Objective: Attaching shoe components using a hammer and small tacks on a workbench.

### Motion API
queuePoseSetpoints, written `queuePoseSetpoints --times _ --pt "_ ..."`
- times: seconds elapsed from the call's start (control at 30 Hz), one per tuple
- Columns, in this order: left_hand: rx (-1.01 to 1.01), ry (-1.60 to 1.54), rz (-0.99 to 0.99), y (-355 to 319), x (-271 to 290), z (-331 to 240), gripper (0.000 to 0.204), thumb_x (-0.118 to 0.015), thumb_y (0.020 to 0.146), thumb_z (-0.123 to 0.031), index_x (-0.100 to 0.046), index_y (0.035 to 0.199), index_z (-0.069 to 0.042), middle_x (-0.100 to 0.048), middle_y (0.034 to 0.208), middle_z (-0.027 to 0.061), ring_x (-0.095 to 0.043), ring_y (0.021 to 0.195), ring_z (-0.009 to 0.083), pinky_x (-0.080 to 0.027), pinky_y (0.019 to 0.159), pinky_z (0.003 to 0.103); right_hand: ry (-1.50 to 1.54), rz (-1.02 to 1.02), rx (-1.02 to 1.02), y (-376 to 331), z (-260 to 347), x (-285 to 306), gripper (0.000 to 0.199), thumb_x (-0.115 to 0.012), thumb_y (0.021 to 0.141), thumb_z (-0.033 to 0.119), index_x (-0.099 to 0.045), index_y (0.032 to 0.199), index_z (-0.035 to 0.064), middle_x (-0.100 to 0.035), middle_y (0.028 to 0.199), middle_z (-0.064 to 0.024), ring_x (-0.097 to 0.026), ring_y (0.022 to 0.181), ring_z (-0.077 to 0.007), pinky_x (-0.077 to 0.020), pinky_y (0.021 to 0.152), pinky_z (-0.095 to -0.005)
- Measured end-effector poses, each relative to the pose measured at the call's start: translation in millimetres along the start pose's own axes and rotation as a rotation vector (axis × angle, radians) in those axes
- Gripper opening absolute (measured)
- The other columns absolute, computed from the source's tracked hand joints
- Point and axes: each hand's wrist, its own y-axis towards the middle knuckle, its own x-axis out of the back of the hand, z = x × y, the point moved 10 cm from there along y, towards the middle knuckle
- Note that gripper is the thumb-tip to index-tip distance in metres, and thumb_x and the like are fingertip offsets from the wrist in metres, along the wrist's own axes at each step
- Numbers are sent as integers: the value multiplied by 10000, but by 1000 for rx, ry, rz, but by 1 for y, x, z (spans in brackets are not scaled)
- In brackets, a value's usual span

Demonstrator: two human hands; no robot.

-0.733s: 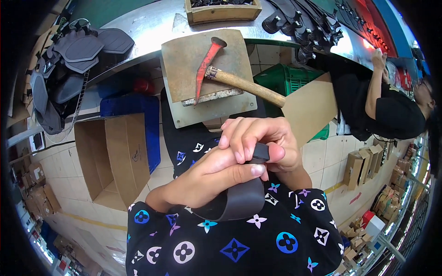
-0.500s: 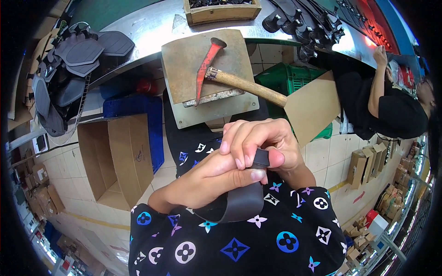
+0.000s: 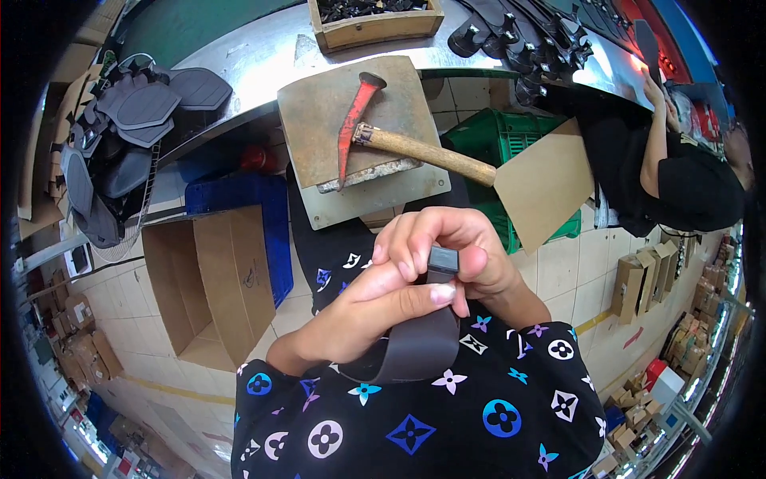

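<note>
Close to my shirt front, both hands meet around a wide dark strap (image 3: pixel 420 347) that curves in a loop below them. A small black rectangular end piece (image 3: pixel 444 259) shows at the strap's top, between my fingers. My left hand (image 3: pixel 371 311) is closed on the strap, its thumb pressed just under the end piece. My right hand (image 3: pixel 459 239) curls over from the other side, with fingertips and thumb on either side of the end piece. Beyond them, a hammer (image 3: pixel 352 128) with a red head and wooden handle (image 3: pixel 423 152) lies on a worn board (image 3: pixel 307 112).
Black padded pieces (image 3: pixel 144 104) are piled at the left, above an open cardboard box (image 3: pixel 231 279). A wooden tray (image 3: pixel 375 30) of small black parts stands on the metal bench, beside several black straps (image 3: pixel 519 44). At the right are a green crate (image 3: pixel 511 132), a cardboard sheet (image 3: pixel 546 188) and a co-worker (image 3: pixel 686 184).
The end piece has tilted, so its end face shows more. My hands have shifted only slightly around it. The co-worker's hand now holds up a dark strip.
</note>
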Motion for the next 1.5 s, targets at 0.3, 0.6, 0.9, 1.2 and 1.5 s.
queuePoseSetpoints --times 0.3,0.6,0.9,1.2,1.5 --pt "35 40 -10 -3 -3 7 333 -496 1063 -267 -639 1097 32 -636 1054 63 -576 1026 130 -445 929 279 89 51 38 -9 -3 1 584 -662 889 581 -645 1004 9 -649 992 -102 -588 1078 -279 -470 958 -434" --pt "55 59 -35 -4 -4 15 321 -519 1055 -249 -630 1111 46 -636 1071 75 -584 1046 145 -447 947 282 -27 49 71 -16 7 1 587 -586 946 567 -662 953 -14 -659 931 -99 -591 1052 -287 -475 921 -421" --pt "23 50 -36 -6 -4 4 269 -522 1048 -218 -618 1114 24 -631 1057 57 -579 1032 126 -453 931 283 -163 43 133 -13 18 -1 453 -614 959 423 -681 992 -23 -683 991 -127 -611 1110 -333 -463 956 -454" --pt "-251 419 -1 5 1 -14 396 -503 1016 -224 -506 1317 34 -579 1262 149 -541 1188 184 -441 1009 335 -845 -154 323 -22 57 -2 155 -649 880 165 -709 891 23 -742 847 -111 -715 979 -326 -333 1071 -497" --pt "-372 701 -314 -47 42 -58 316 -647 970 -139 -612 1246 12 -689 1072 81 -628 1038 135 -491 923 291 -1228 -381 662 -7 114 34 215 -505 940 -41 -602 1130 -66 -695 1048 -192 -671 1034 -324 -433 1074 -523"
